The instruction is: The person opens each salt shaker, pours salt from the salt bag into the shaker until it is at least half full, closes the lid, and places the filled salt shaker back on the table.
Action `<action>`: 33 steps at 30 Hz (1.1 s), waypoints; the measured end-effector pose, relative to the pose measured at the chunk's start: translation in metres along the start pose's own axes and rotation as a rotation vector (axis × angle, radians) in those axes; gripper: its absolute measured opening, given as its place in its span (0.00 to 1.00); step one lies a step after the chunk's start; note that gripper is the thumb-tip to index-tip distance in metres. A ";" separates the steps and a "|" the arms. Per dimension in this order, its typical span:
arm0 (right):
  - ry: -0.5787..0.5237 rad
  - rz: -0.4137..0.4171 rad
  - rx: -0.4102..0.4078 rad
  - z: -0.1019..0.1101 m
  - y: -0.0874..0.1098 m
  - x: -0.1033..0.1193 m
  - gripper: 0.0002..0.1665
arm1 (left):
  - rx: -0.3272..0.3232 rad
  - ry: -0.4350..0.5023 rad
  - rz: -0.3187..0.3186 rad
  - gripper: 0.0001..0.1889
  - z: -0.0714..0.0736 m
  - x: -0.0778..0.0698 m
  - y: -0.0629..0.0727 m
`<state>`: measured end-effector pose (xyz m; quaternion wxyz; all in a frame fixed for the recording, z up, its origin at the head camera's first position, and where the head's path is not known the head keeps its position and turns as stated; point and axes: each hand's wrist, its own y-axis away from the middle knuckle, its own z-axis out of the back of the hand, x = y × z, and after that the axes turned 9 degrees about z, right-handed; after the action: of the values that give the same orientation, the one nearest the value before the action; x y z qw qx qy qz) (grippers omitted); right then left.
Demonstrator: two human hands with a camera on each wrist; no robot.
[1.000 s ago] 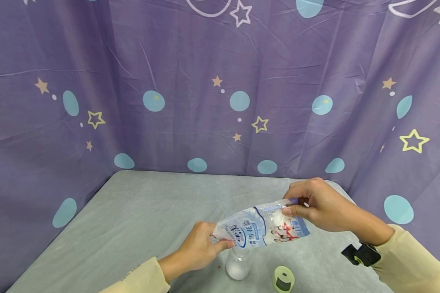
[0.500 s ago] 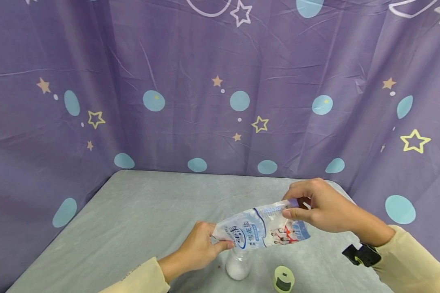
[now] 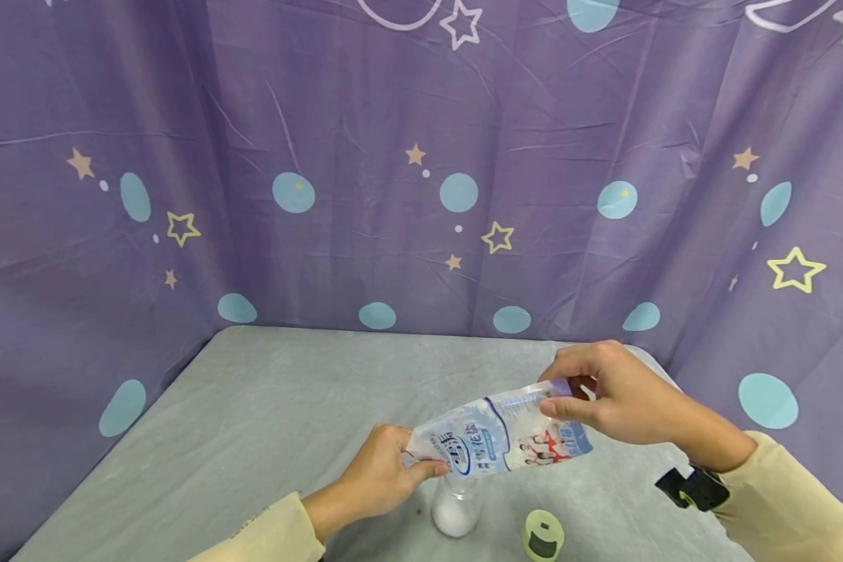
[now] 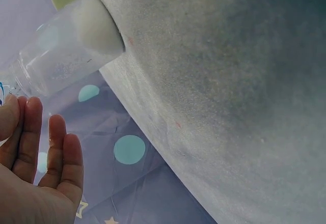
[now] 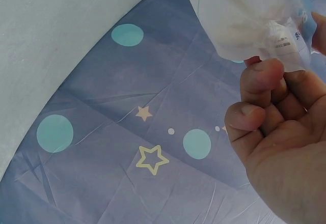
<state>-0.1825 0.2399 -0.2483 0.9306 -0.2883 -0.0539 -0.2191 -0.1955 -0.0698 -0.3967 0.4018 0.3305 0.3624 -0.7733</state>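
A blue-and-white printed salt bag (image 3: 499, 433) is tilted over a clear jar (image 3: 457, 507), its lower left end at the jar's mouth. My left hand (image 3: 382, 472) pinches that lower end between thumb and fingers. Higher up, at the bag's right end, my right hand (image 3: 604, 398) grips it. In the left wrist view, the jar (image 4: 71, 43) stands on the table with white grains in its bottom part, beside my left hand (image 4: 41, 158). The right wrist view has the bag's back (image 5: 244, 20) held by my right hand (image 5: 285, 117). The jar's mouth is hidden in the head view.
A light green shaker lid (image 3: 543, 535) lies on the table right of the jar. Grey cloth covers the table (image 3: 309, 390). Behind it hangs a purple curtain (image 3: 379, 250) with stars and dots. A black strap (image 3: 698, 488) is around my right wrist.
Both hands and the bag stay almost where they were, with only a very slight shift in the bag's creases. Jar and lid have not moved.
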 end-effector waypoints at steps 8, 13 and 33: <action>0.007 -0.008 0.006 0.000 -0.001 0.002 0.07 | 0.025 0.025 0.027 0.08 0.001 -0.001 0.001; 0.004 -0.001 0.004 0.000 -0.002 0.002 0.07 | 0.027 0.031 0.024 0.08 0.001 -0.001 0.002; 0.003 0.061 -0.025 -0.004 -0.009 0.001 0.13 | -0.006 0.010 0.030 0.07 0.000 0.001 0.001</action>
<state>-0.1856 0.2304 -0.2464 0.9331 -0.3014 -0.0411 -0.1916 -0.1951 -0.0704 -0.3982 0.4126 0.3386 0.3619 -0.7643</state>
